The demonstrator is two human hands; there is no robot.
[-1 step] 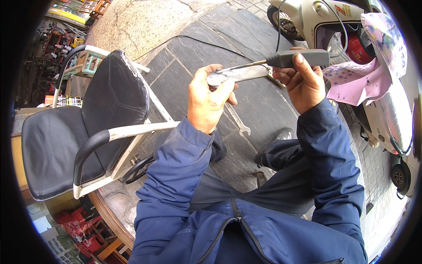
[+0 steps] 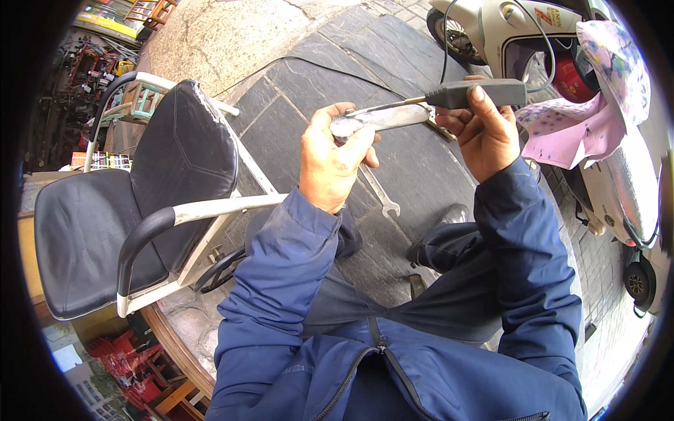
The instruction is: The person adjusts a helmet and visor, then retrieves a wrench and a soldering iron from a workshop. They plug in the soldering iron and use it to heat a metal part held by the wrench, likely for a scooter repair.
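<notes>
Between thumb and fingers, my left hand grips the rounded end of a long silvery metal piece, whose exact kind I cannot make out. My right hand is closed around the dark handle of a soldering iron, thumb on its near side. The iron's thin metal shaft lies along the upper edge of the silvery piece, its tip close to my left fingers. Whether the tip touches the metal is hard to see. A dark cord loops up from the handle's right end. Below my hands, an open-end wrench lies on the paving.
At left stands a black padded chair with pale metal arms. A white scooter with a pink flowered cover is at right. A thin black cable crosses the dark stone paving. My shoe rests below my right hand.
</notes>
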